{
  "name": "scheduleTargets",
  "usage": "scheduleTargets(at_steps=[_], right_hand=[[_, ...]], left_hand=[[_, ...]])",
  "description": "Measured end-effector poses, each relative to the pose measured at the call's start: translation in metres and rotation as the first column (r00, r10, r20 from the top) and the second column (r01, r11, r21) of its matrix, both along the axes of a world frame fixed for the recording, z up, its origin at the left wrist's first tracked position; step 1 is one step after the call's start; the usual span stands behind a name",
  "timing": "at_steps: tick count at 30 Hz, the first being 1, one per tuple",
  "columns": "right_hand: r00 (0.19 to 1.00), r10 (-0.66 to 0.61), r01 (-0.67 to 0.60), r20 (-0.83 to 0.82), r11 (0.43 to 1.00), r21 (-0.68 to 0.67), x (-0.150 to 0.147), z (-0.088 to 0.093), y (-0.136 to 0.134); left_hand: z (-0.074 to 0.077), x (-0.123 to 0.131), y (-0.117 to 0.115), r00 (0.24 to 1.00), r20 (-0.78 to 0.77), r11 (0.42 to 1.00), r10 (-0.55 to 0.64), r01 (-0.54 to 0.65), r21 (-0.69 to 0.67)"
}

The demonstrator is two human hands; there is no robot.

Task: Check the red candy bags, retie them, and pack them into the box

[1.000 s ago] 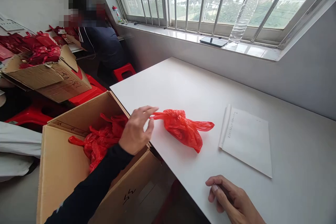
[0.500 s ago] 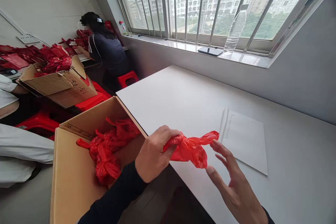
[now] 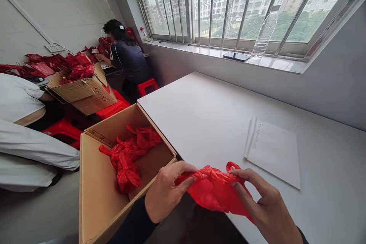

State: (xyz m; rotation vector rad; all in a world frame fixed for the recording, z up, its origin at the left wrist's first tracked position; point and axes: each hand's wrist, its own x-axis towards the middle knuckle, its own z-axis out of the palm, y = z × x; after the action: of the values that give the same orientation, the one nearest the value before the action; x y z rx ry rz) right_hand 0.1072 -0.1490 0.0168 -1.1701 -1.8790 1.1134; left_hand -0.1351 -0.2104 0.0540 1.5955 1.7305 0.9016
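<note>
A red plastic bag [image 3: 213, 192] with twisted, gathered handles is stretched between my two hands over the table's near edge. My left hand [image 3: 168, 188] pinches it on the left, thumb and fingers closed. On the right, my right hand [image 3: 261, 198] grips the other side between thumb and fingers, with a loop of the bag sticking up above the fingertips. Whatever the bag holds is hidden. Left of my hands stands an open cardboard box [image 3: 94, 183] with several knotted red bags [image 3: 127, 160] lying inside.
On the white table [image 3: 200, 114] lies a white paper packet [image 3: 274, 152]. A water bottle [image 3: 265, 34] and a phone [image 3: 236, 56] are on the windowsill. Further left are another box [image 3: 82, 95] heaped with red bags, red stools [image 3: 67, 131], a person in white [image 3: 20, 95] and one in dark clothing [image 3: 131, 61].
My right hand, open beside the bag before, has closed on it. The bag is lower and pulled out wider between both hands. The view has shifted slightly left.
</note>
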Motion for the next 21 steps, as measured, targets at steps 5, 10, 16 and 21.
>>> scheduleTargets(at_steps=[5,10,16,21], right_hand=[[0.999,-0.033,0.03,0.03,0.996,0.079,0.001,-0.002,0.013],[0.997,-0.032,0.016,0.072,0.978,0.206,0.001,-0.014,0.024],[0.996,-0.066,0.047,0.067,0.968,0.248,-0.001,-0.016,0.024],[0.998,-0.037,0.022,0.046,0.96,0.278,-0.006,-0.01,0.02]], left_hand=[[-0.005,-0.013,0.006,0.993,0.079,0.996,0.088,-0.088,-0.001],[-0.015,-0.024,0.012,0.938,0.238,0.965,0.253,-0.261,0.003],[-0.029,0.001,0.013,0.659,0.676,0.943,0.33,-0.259,-0.208],[-0.038,0.024,-0.002,0.384,0.833,0.911,0.399,-0.268,-0.313]])
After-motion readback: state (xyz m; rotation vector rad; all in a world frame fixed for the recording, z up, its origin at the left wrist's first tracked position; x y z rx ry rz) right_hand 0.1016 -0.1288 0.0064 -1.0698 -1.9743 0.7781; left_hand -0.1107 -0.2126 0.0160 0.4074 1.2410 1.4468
